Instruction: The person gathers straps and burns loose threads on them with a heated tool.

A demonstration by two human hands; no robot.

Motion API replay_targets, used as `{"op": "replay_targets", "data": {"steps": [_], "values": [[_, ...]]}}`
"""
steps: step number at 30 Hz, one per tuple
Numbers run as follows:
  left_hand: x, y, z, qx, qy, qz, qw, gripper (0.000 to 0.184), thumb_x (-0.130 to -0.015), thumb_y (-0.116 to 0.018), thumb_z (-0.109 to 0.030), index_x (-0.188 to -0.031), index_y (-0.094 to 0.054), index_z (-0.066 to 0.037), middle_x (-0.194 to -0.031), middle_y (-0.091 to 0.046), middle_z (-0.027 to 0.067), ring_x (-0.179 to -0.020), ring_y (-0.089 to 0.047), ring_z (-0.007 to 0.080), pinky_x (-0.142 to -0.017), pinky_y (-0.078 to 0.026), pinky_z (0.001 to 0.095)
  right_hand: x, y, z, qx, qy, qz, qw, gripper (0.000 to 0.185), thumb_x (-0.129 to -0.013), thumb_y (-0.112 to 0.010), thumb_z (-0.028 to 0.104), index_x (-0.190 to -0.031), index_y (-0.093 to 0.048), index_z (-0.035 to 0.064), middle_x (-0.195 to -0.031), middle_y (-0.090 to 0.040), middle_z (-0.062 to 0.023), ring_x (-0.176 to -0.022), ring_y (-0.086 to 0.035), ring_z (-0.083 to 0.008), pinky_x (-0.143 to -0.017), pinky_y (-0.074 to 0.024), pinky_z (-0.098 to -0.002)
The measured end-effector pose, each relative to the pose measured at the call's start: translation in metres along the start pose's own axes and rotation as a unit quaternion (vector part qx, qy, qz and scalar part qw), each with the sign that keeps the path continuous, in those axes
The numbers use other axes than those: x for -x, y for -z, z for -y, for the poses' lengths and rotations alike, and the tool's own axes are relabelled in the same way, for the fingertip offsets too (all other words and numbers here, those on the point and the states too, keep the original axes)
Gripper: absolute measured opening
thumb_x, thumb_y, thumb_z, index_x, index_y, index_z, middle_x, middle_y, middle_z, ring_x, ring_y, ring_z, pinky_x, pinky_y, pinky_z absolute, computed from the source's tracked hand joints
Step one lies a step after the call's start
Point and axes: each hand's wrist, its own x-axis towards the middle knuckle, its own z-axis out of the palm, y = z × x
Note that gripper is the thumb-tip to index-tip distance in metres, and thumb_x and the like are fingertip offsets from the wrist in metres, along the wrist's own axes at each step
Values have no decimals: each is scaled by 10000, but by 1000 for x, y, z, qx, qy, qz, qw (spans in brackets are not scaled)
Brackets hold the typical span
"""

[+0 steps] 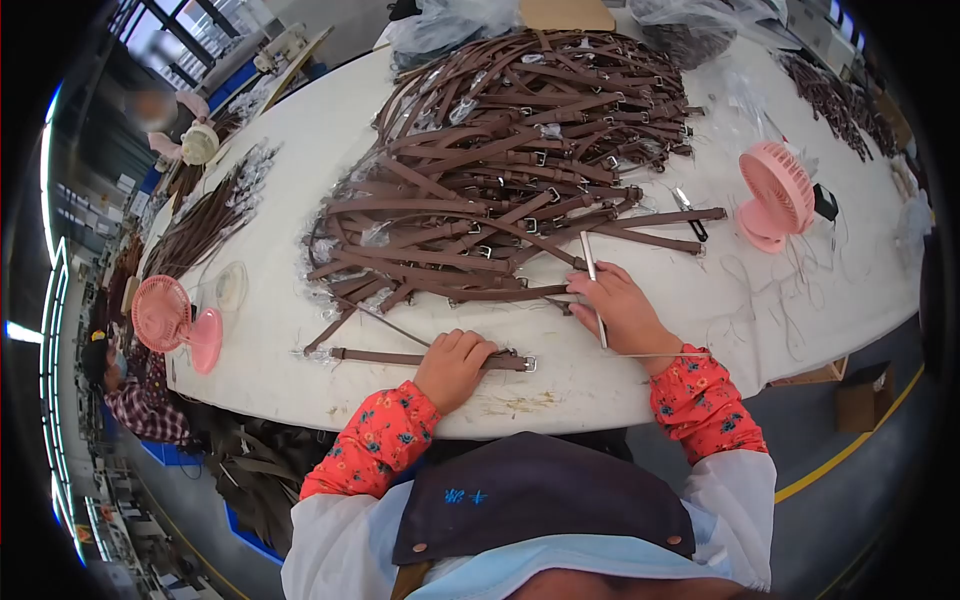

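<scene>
My left hand [455, 370] is closed on a brown belt [385, 356] that lies near the table's front edge, its metal buckle just right of the fingers. To the right, my right hand [617, 305] is closed around a thin silvery tool [590, 256], which stands out above and below the fingers; its exact kind is unclear. That hand is at the lower right edge of a large heap of brown belts [480, 170] with metal buckles and bits of clear plastic. A thin dark strip slants from the heap toward my left hand.
A pink fan [777, 190] stands at the right, beside a small black-handled tool [690, 215]. Another pink fan [170, 315] is at the left, near more belts [205, 220]. Loose threads lie on the white table [580, 400]. Two people [145, 400] [175, 115] are at the left.
</scene>
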Motion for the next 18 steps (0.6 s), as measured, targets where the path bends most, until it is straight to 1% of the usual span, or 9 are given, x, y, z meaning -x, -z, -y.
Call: {"op": "replay_targets", "data": {"steps": [1, 2, 5, 8, 11, 12, 15, 16, 18], "values": [[-4, -3, -7, 5, -21, -2, 1000, 413, -785, -712, -101, -1187, -619, -114, -1079, -604, 57, -990, -580, 270, -889, -463, 407, 3, 4, -6, -3, -23, 12, 1000, 278, -893, -697, 108, -1131, -557, 78, -947, -654, -117, -970, -633, -344, -1055, -452, -477], [-7, -5, -14, 9, -40, -4, 999, 389, -797, -695, -98, -1179, -621, -115, -1068, -606, 54, -970, -587, 265, -873, -468, 397, 7, 2, -17, -1, -9, -9, 1000, 265, -890, -693, 96, -1121, -565, 77, -922, -643, -130, -932, -620, -347, -984, -474, -469], [-23, -13, -34, 25, -80, -26, 996, 362, -839, -637, -86, -1200, -623, -115, -1061, -607, 53, -960, -592, 256, -866, -474, 381, 10, 12, -24, -13, -28, 7, 1000, 240, -884, -690, 76, -1097, -581, 71, -912, -641, -126, -865, -607, -351, -875, -486, -464], [-41, -22, -44, 36, -61, -41, 997, 401, -857, -602, -70, -1256, -612, -108, -1108, -612, 58, -1023, -595, 253, -915, -466, 389, 7, 16, -21, -56, -31, -20, 998, 258, -851, -704, 22, -1081, -596, 67, -902, -644, -118, -804, -590, -339, -763, -486, -443], [-54, -19, -50, 33, -46, -90, 994, 506, -806, -643, -43, -1305, -608, -118, -1163, -627, 52, -1054, -599, 278, -946, -474, 401, 6, 15, -14, -76, -29, -55, 995, 293, -814, -721, -26, -1068, -605, 63, -892, -649, -113, -799, -589, -323, -716, -496, -411], [-55, -17, -50, 24, -44, -80, 996, 509, -807, -651, -57, -1311, -608, -116, -1237, -618, 49, -1114, -592, 267, -984, -458, 389, 5, 18, -10, -72, -16, -53, 996, 330, -793, -731, -50, -1077, -603, 61, -894, -656, -112, -809, -594, -317, -692, -496, -401], [-49, -26, -47, 31, -78, -116, 990, 503, -805, -640, -43, -1301, -610, -121, -1311, -597, 47, -1157, -577, 250, -998, -450, 388, 3, 14, 0, -81, 33, -60, 994, 324, -797, -730, -46, -1074, -602, 60, -906, -661, -112, -827, -603, -323, -705, -503, -403], [-45, -25, -48, 3, -94, -135, 986, 502, -796, -672, -57, -1289, -616, -133, -1357, -576, 49, -1214, -560, 237, -1025, -436, 403, 4, 10, 1, -91, 43, -46, 994, 354, -766, -725, -53, -1077, -600, 60, -947, -669, -105, -864, -616, -322, -733, -518, -401], [-42, -19, -49, -26, -89, -201, 975, 473, -835, -659, -98, -1303, -600, -118, -1356, -577, 62, -1246, -544, 233, -1053, -421, 415, 4, 5, 8, -104, 71, -14, 992, 370, -743, -718, -49, -1076, -601, 61, -979, -668, -100, -886, -623, -319, -755, -527, -398]]}}
